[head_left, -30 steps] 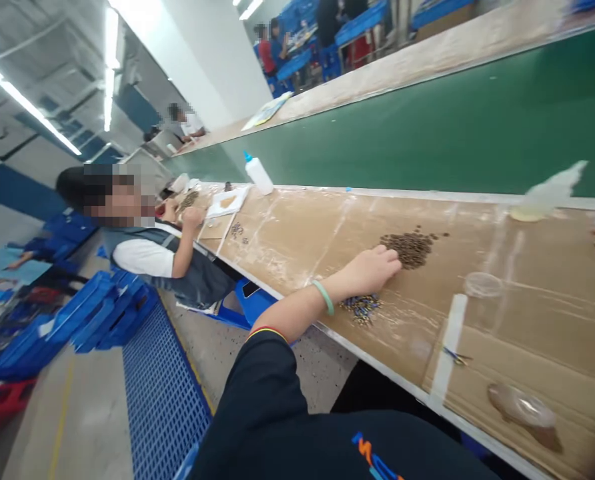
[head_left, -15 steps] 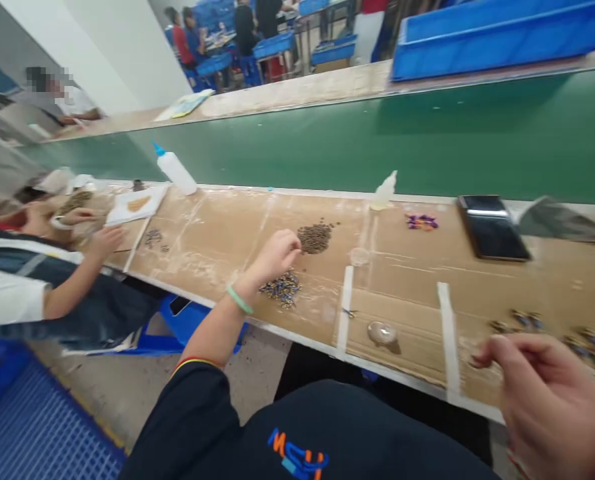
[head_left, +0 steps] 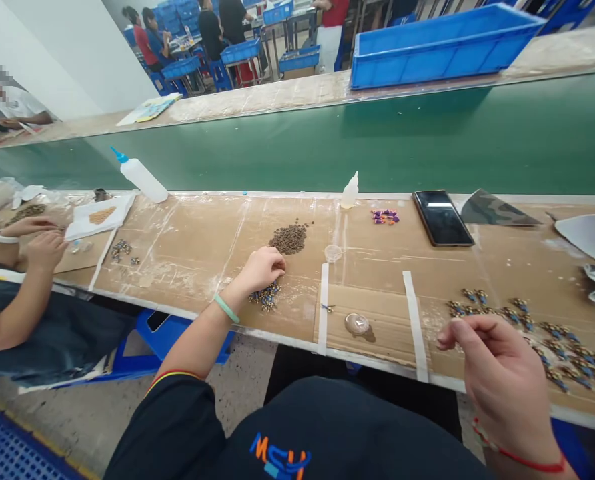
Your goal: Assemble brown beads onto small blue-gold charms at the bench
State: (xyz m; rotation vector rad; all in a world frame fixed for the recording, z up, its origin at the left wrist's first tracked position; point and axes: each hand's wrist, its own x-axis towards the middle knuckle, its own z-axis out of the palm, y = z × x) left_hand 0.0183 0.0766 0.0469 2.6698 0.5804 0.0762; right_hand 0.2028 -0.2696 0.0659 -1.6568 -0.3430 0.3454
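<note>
Left hand point(head_left: 261, 271) curls by heaped blue parts point(head_left: 266, 297); right hand point(head_left: 502, 377), pinched shut, nears parts point(head_left: 532, 337) spaced in rows.

A small, tangled heap of blue-and-brass parts point(head_left: 266, 297) lies near the front edge of the cardboard-covered surface point(head_left: 202, 227), touching the curled left hand point(head_left: 261, 270), with a loose mound of dark brown beads point(head_left: 290, 239) just behind it. Toward the surface's right end, a spread of the same parts point(head_left: 527, 333) lies singly in loose rows, just beyond the raised right hand point(head_left: 497, 373), its thumb and forefinger nearly meeting.
</note>
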